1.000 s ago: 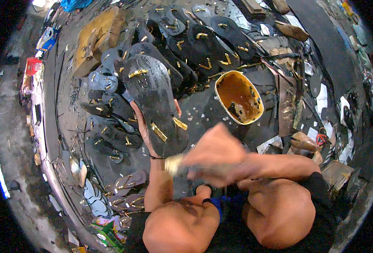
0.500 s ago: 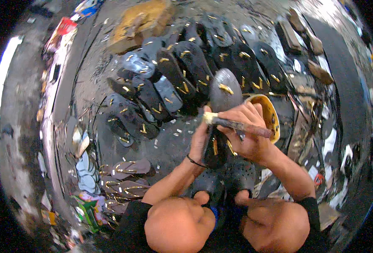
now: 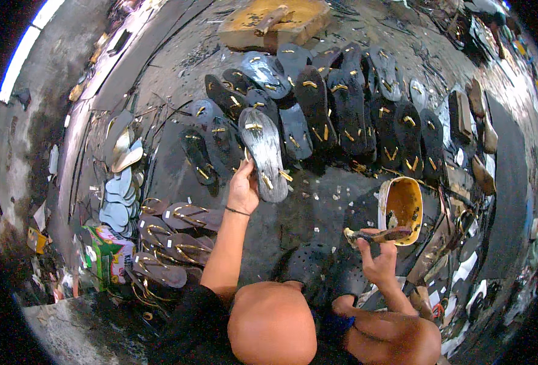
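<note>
Two hands at work: the left hand [image 3: 243, 190] grips a grey glue-coated sandal sole [image 3: 264, 153] at centre frame, joining the dark soles [image 3: 342, 109] already laid out above, while the right hand [image 3: 378, 263] clasps a glue brush [image 3: 375, 236] beside the yellow glue pot [image 3: 401, 210].

Left hand [image 3: 243, 190] holds grey sole [image 3: 264, 152]; right hand [image 3: 379, 264] holds brush [image 3: 375, 235].

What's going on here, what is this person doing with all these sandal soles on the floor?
A person sits on the floor. Their left hand lays a grey sandal sole among rows of dark soles spread out in front. Their right hand holds a glue-smeared brush by a yellow-stained glue pot. Finished sandals with straps lie stacked to the left.
</note>
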### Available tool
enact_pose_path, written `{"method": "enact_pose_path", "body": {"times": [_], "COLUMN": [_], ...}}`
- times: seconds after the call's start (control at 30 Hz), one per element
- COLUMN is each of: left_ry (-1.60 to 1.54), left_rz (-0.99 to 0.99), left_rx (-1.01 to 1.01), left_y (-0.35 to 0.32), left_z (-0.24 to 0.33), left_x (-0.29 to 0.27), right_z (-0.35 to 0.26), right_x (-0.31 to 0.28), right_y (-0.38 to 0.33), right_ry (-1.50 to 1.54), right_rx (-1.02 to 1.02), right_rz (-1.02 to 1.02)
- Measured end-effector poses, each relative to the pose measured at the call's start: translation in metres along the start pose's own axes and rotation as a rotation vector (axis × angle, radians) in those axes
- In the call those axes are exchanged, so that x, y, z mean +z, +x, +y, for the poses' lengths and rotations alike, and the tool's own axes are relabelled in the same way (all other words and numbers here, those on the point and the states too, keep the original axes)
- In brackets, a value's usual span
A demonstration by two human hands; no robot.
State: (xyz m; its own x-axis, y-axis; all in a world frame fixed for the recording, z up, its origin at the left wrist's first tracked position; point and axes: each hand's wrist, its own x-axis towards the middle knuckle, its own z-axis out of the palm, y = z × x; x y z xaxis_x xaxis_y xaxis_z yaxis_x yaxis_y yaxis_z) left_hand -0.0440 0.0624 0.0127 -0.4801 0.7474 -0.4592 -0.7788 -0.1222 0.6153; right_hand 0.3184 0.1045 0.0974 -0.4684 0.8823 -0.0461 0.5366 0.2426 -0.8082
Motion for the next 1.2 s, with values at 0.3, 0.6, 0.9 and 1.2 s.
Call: {"method": "enact_pose_path", "body": {"times": [0.3,0.6,0.9,1.2], "left_ry": [-0.308,0.895,1.570,0.231], "left_rz": [-0.310,-0.024,0.481,0.714], "left_rx": [0.133,0.403,0.558,0.550], "left_y": [0.164,0.002,-0.115,-0.068], "left_z": [0.101,0.012,-0.001,0.049], "left_x": [0.052,-0.054,-0.147,-0.177], "right_z": [0.002,0.048,0.133,0.093], "right_x": [0.000,-0.046,-0.071,-0.094], "right_y": [0.009,0.026,0.047,-0.020], "right_ry": [-0.139,-0.077,-1.034,-0.471], "right_rx": [-0.058,0.310,0.256,0.259], "right_rz": [0.019,0.246,0.165,0.255]}}
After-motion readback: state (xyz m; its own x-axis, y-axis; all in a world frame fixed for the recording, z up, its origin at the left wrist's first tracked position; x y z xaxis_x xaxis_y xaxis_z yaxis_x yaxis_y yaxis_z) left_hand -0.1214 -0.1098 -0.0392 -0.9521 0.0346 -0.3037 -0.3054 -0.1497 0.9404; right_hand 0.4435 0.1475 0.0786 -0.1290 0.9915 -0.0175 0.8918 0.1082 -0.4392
